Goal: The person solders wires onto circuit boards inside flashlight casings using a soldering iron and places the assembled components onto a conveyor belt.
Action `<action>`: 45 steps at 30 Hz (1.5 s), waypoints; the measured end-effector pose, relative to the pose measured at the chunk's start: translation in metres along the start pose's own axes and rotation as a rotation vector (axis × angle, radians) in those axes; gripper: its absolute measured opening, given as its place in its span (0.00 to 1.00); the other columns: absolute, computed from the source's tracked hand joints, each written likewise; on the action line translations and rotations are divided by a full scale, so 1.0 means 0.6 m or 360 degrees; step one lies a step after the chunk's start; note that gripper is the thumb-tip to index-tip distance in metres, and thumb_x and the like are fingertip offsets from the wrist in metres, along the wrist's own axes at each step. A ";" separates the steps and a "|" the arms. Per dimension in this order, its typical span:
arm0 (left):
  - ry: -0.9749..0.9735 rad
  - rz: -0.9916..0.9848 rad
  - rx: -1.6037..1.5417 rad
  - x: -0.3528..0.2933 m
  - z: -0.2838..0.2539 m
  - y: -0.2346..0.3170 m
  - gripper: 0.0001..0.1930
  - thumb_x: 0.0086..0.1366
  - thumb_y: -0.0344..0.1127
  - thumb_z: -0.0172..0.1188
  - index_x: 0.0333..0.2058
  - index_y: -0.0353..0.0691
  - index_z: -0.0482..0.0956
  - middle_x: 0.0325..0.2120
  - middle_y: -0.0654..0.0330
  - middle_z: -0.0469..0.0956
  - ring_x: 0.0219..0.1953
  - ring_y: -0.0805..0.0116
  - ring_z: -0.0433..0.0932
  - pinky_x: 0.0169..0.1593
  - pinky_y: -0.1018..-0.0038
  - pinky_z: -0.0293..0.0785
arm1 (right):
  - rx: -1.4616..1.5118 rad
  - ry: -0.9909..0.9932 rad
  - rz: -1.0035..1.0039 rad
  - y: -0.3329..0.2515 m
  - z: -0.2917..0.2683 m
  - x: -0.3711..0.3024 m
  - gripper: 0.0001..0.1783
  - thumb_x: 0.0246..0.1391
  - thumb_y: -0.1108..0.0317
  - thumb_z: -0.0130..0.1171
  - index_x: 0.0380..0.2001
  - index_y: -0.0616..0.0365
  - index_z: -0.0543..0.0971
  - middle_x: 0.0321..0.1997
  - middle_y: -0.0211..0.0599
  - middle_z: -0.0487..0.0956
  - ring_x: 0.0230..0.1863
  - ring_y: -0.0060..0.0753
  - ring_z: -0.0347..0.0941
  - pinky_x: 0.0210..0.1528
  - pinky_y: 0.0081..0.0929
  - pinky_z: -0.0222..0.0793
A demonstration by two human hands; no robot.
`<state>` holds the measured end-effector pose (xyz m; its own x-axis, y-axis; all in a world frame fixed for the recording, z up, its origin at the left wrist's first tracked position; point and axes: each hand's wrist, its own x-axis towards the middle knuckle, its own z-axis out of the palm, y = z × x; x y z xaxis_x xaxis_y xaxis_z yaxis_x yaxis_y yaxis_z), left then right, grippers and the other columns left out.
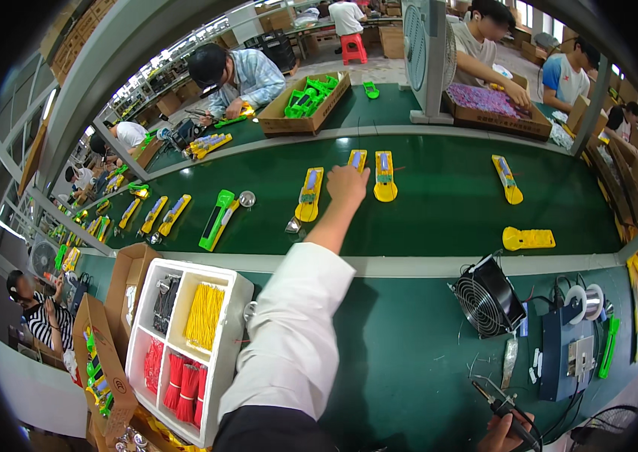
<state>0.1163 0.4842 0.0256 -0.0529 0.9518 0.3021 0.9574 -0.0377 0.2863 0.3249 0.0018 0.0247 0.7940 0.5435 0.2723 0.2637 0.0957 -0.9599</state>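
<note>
Yellow casing [357,157] with a bluish cylinder in it lies on the green belt [439,203], its upper end showing beyond the left hand [348,185]. That hand reaches far forward from a white sleeve [289,324] and covers the casing's lower part; its fingers are mostly hidden, so I cannot tell whether they pinch the casing or only touch it. Just to its right lies a second yellow casing [385,181], and to its left a third yellow casing [309,196]; both have wires and a small green board.

Down at the lower edge, the right hand [507,433] is closed around a soldering iron [501,407], whose thin tip points up and to the left over the green bench [394,346]. Near it stand a black fan [488,299] and a blue box-shaped unit [558,360] beside a spool of silvery wire [594,301]. Left of the outstretched arm sits a white divided tray [226,343] holding yellow wires [204,316] and red wires [182,384] in separate compartments.
</note>
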 end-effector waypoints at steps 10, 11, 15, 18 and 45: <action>-0.0185 -0.0067 0.0018 -0.005 0.018 -0.044 0.09 0.51 0.33 0.54 0.31 0.35 0.75 0.31 0.50 0.74 0.35 0.55 0.74 0.36 0.66 0.72 | -0.0005 0.0240 -0.0193 -0.021 0.001 0.001 0.14 0.48 0.64 0.52 0.20 0.63 0.66 0.15 0.33 0.66 0.17 0.25 0.60 0.19 0.22 0.56; -0.0148 0.0043 -0.0035 -0.026 -0.004 -0.039 0.08 0.50 0.31 0.54 0.29 0.35 0.75 0.30 0.48 0.74 0.34 0.55 0.75 0.36 0.67 0.72 | 0.0000 0.0202 -0.0185 -0.021 -0.004 0.002 0.14 0.48 0.64 0.52 0.20 0.63 0.66 0.15 0.33 0.66 0.17 0.25 0.60 0.19 0.22 0.56; -0.0110 0.0230 0.0242 -0.132 -0.109 -0.039 0.07 0.49 0.33 0.53 0.23 0.35 0.76 0.24 0.53 0.73 0.29 0.58 0.73 0.29 0.68 0.71 | 0.0038 0.0126 -0.0210 -0.022 -0.016 0.003 0.14 0.48 0.64 0.51 0.20 0.63 0.66 0.14 0.33 0.65 0.17 0.25 0.60 0.19 0.22 0.56; 0.0149 0.0499 0.0103 -0.313 -0.208 -0.030 0.11 0.50 0.36 0.53 0.18 0.34 0.72 0.20 0.48 0.68 0.20 0.53 0.71 0.25 0.62 0.69 | 0.0038 0.0077 -0.0215 -0.026 -0.023 0.006 0.14 0.48 0.64 0.50 0.20 0.64 0.65 0.14 0.33 0.65 0.16 0.26 0.59 0.19 0.23 0.56; 0.0160 0.0022 0.0227 -0.425 -0.195 -0.238 0.06 0.54 0.30 0.49 0.23 0.34 0.71 0.22 0.47 0.71 0.27 0.49 0.71 0.32 0.60 0.68 | 0.0453 0.0152 -0.0201 -0.020 -0.038 -0.042 0.11 0.45 0.72 0.54 0.26 0.69 0.64 0.16 0.40 0.67 0.16 0.27 0.62 0.17 0.20 0.59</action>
<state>-0.0398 0.2114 0.0140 -0.0610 0.9159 0.3968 0.9884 -0.0001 0.1520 0.3140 -0.0318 0.0310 0.8160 0.4331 0.3828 0.2105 0.3941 -0.8947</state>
